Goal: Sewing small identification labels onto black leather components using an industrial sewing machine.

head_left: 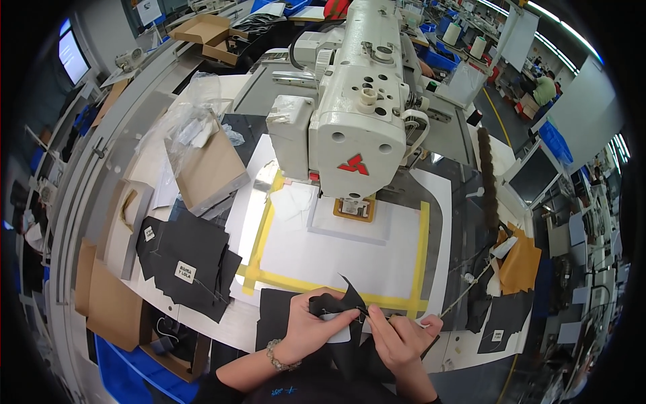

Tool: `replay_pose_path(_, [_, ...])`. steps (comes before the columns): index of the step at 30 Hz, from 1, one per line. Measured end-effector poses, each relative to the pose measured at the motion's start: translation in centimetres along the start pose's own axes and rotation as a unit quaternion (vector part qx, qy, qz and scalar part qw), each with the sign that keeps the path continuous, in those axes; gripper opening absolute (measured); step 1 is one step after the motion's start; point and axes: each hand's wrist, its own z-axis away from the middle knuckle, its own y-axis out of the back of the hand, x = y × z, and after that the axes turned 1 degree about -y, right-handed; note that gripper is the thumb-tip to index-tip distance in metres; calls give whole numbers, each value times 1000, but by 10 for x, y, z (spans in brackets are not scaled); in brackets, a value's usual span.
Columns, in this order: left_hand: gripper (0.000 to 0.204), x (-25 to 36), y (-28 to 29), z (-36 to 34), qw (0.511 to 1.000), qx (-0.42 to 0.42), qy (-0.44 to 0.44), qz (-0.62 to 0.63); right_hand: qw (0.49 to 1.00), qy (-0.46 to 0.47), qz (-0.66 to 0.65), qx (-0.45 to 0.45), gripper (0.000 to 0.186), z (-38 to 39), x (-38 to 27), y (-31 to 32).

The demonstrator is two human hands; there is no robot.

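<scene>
My left hand [308, 331] grips a dark piece of black fabric [346, 357], thumb pressed on its folded upper part, with a pale flat piece under it. My right hand [397, 340] pinches at the fabric beside the left thumb; a thin item tied to a pale cord [457, 303] is partly hidden in its fingers. Both hands are below the yellow-taped white sheet [282, 249] of a large white sewing machine [356, 135], whose head stands over a small brass-coloured frame [353, 209].
Black labelled pieces [192, 249] and open boxes [205, 168] lie left. A blue bin [118, 363] sits lower left. Mustard and black pieces [517, 262] and a small screen [528, 172] are right. A co-worker [545, 91] is in the right background.
</scene>
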Motion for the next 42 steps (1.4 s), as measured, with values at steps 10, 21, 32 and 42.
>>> replay_pose_path(10, [21, 1, 0, 3, 1000, -1, -8, 28, 994, -20, -109, 7, 28, 5, 5, -8])
replay_pose_path(21, [26, 0, 2, 3, 1000, 5, -29, 10, 990, -71, -121, -28, 34, 0, 3, 7])
replay_pose_path(32, [27, 1, -2, 2, 999, 7, -46, 8, 993, -53, -103, -30, 39, 0, 3, 7])
replay_pose_path(42, [27, 0, -2, 2, 997, 13, -63, -36, 993, -60, -102, -28, 39, 0, 2, 7])
